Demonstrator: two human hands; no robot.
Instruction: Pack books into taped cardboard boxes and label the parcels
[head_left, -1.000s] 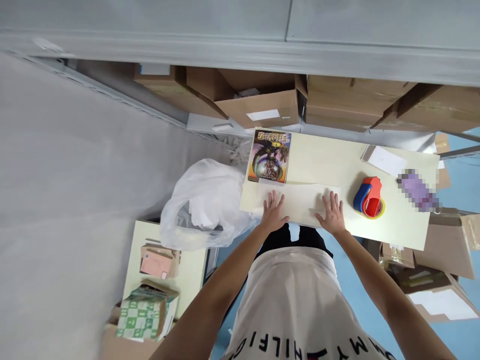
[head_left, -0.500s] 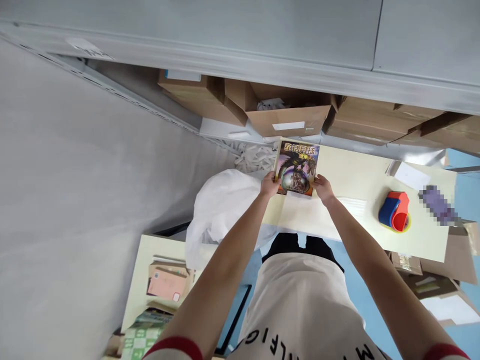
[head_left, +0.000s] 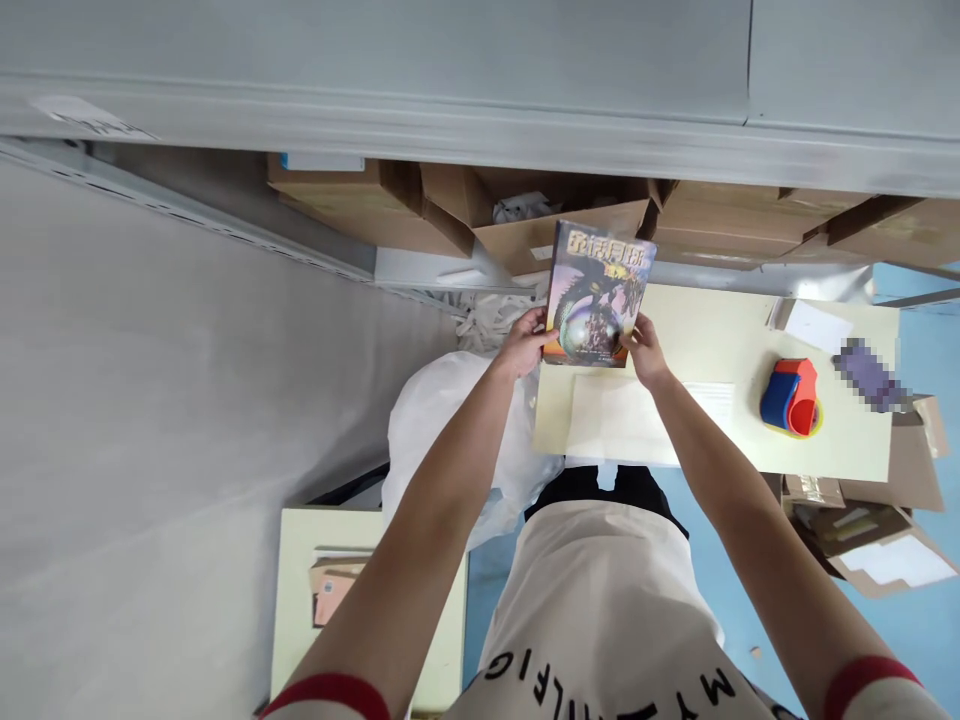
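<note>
A book [head_left: 596, 300] with a dragon and a glassy orb on its cover is held up above the pale table [head_left: 750, 330], its cover facing me. My left hand [head_left: 525, 342] grips its lower left edge, thumb on the cover. On the lower right edge, my right hand [head_left: 643, 350] pinches it the same way. The fingers behind the book are hidden. Below it, white paper sheets [head_left: 619, 415] lie flat along the table's near edge.
Cardboard boxes [head_left: 570, 235] line a shelf behind the table. A red and blue tape dispenser [head_left: 791, 398] and a blurred-out purple object [head_left: 870, 375] sit at right. A white plastic bag [head_left: 442, 410] bulges at left, near a lower table [head_left: 300, 560] with pink booklets [head_left: 330, 598].
Both hands have raised the book from just over the table, and it now appears larger and slightly tilted. More of the white sheets shows beneath it. The view has shifted a little.
</note>
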